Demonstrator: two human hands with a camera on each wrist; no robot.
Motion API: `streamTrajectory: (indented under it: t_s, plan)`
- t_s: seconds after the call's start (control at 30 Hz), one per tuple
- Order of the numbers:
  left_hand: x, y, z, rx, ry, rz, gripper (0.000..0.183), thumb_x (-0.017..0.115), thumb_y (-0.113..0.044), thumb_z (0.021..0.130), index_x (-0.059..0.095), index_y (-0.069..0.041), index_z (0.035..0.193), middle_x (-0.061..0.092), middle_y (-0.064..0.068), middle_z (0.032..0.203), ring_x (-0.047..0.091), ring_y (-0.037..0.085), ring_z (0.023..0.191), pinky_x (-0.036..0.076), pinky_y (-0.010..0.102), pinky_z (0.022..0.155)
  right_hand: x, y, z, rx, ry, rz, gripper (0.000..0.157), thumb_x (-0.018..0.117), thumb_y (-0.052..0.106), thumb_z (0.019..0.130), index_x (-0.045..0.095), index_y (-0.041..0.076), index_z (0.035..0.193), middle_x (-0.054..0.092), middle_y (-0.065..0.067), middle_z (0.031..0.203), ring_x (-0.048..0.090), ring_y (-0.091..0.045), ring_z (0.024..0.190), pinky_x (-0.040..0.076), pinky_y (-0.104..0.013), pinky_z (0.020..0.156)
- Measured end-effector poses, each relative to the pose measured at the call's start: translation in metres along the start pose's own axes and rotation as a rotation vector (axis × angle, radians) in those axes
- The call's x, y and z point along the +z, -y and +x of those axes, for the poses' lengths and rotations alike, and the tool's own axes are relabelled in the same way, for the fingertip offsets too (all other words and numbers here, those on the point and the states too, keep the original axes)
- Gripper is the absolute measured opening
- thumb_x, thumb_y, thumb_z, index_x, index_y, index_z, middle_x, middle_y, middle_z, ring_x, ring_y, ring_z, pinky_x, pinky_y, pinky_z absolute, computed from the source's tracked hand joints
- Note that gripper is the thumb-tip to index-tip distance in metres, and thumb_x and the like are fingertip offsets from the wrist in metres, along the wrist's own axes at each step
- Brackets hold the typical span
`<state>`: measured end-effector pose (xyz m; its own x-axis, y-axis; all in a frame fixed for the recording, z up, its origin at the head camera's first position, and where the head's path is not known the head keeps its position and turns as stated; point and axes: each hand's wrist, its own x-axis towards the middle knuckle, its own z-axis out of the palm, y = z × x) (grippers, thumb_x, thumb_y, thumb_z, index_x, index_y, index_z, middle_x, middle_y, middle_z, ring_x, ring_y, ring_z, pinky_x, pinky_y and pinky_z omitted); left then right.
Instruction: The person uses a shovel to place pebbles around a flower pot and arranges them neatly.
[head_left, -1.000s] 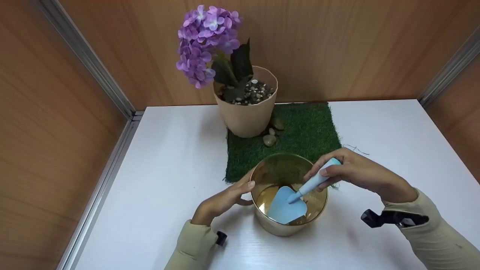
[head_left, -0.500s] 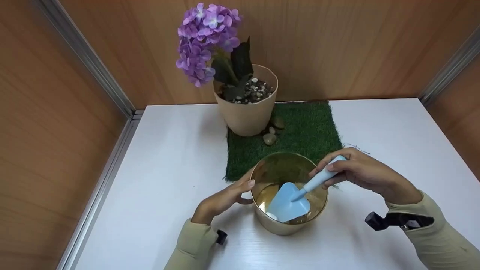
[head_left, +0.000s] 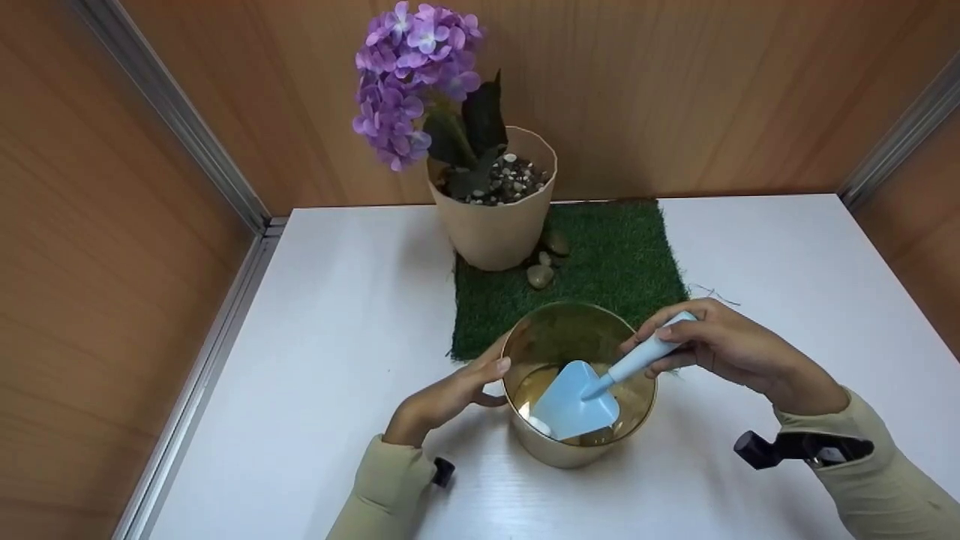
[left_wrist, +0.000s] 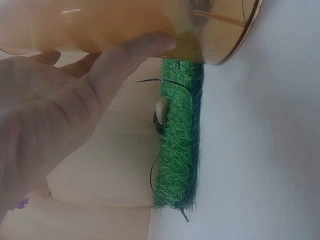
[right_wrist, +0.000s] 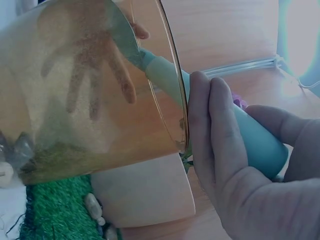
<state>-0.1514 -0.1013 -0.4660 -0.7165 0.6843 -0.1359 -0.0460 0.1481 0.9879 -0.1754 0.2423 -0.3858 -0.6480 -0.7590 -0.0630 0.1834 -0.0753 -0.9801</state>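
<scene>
A gold-tinted, see-through container [head_left: 562, 455] stands on the table in front of the grass mat. My left hand [head_left: 457, 390] rests on its left side, thumb by the rim. Through the wall in the right wrist view, the left hand's fingers [right_wrist: 95, 92] lie spread and straight. My right hand [head_left: 731, 341] holds a light blue hand trowel [head_left: 577, 403] by its handle, between thumb and fingers. The trowel's blade slants down into the container. A white stone [head_left: 538, 426] lies by the blade's edge; darker stones [right_wrist: 22, 150] show at the bottom in the right wrist view.
A beige pot [head_left: 495, 236] with purple flowers [head_left: 416, 79] and pebbles stands at the back, on the green grass mat [head_left: 615, 247]. Several loose stones [head_left: 540, 276] lie beside it. Wood panels [head_left: 675, 97] enclose the white table [head_left: 337, 322].
My right hand has shifted slightly to the right with the trowel, and the blade has tilted within the container. The white stone has come into view beside it. My left hand stays put.
</scene>
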Motion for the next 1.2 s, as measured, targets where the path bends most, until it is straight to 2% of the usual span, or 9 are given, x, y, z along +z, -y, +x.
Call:
streamTrajectory:
  t_s: [0.1,0.2,0.33,0.5,0.67,0.93,1.2]
  plan:
    - [0.0,0.0,0.0,-0.002,0.002,0.006,0.053,0.03,-0.047,0.097,0.006,-0.048,0.144,0.001,-0.016,0.152,0.011,0.02,0.138,0.043,0.046,0.09,0.001,-0.001,-0.002,-0.027,0.02,0.005,0.026,0.037,-0.006,0.095,0.054,-0.017,0.111,0.055,-0.032,0.116,0.056,-0.04,0.106,0.048,-0.044,0.084]
    - [-0.001,0.0,-0.001,-0.004,0.002,0.01,0.056,0.031,-0.052,0.096,0.005,-0.047,0.145,0.001,-0.014,0.152,0.012,0.021,0.138,0.043,0.046,0.091,0.003,-0.004,-0.007,-0.037,0.024,0.056,0.028,0.035,-0.006,0.096,0.053,-0.017,0.114,0.055,-0.03,0.118,0.058,-0.038,0.105,0.047,-0.043,0.086]
    - [-0.001,0.0,-0.001,-0.01,-0.004,0.016,0.057,0.032,-0.053,0.095,0.006,-0.047,0.145,0.002,-0.013,0.152,0.014,0.022,0.138,0.043,0.047,0.091,0.007,-0.006,-0.014,-0.029,-0.01,0.116,0.029,0.035,-0.003,0.098,0.051,-0.017,0.118,0.054,-0.028,0.121,0.058,-0.034,0.104,0.046,-0.041,0.088]
    - [-0.001,0.0,0.0,-0.02,-0.013,0.016,0.055,0.031,-0.051,0.096,0.007,-0.047,0.145,0.003,-0.012,0.152,0.015,0.023,0.137,0.043,0.049,0.091,0.011,-0.008,-0.018,-0.008,-0.074,0.113,0.031,0.037,0.003,0.099,0.049,-0.017,0.12,0.053,-0.028,0.122,0.058,-0.036,0.105,0.046,-0.042,0.088]
    - [-0.001,0.0,0.0,-0.013,-0.002,0.012,0.055,0.031,-0.051,0.096,0.006,-0.047,0.145,0.002,-0.013,0.152,0.014,0.022,0.137,0.043,0.047,0.091,0.01,-0.01,-0.021,-0.022,-0.098,0.118,0.032,0.037,0.003,0.099,0.047,-0.019,0.12,0.051,-0.03,0.123,0.057,-0.039,0.105,0.045,-0.044,0.088]
    - [-0.001,0.001,0.0,0.004,0.004,-0.004,0.052,0.029,-0.046,0.098,0.007,-0.049,0.144,0.002,-0.019,0.151,0.013,0.018,0.138,0.043,0.046,0.091,0.002,-0.003,-0.024,-0.071,-0.136,0.129,0.033,0.035,0.003,0.1,0.046,-0.019,0.122,0.051,-0.03,0.124,0.06,-0.034,0.102,0.046,-0.041,0.088]
    - [0.0,0.001,-0.001,0.009,0.009,-0.008,0.053,0.03,-0.045,0.098,0.006,-0.047,0.145,0.001,-0.016,0.152,0.01,0.018,0.138,0.043,0.045,0.092,-0.016,0.014,-0.026,-0.157,-0.258,0.221,0.031,0.037,0.001,0.099,0.052,-0.018,0.118,0.054,-0.024,0.123,0.058,-0.032,0.105,0.044,-0.037,0.09]
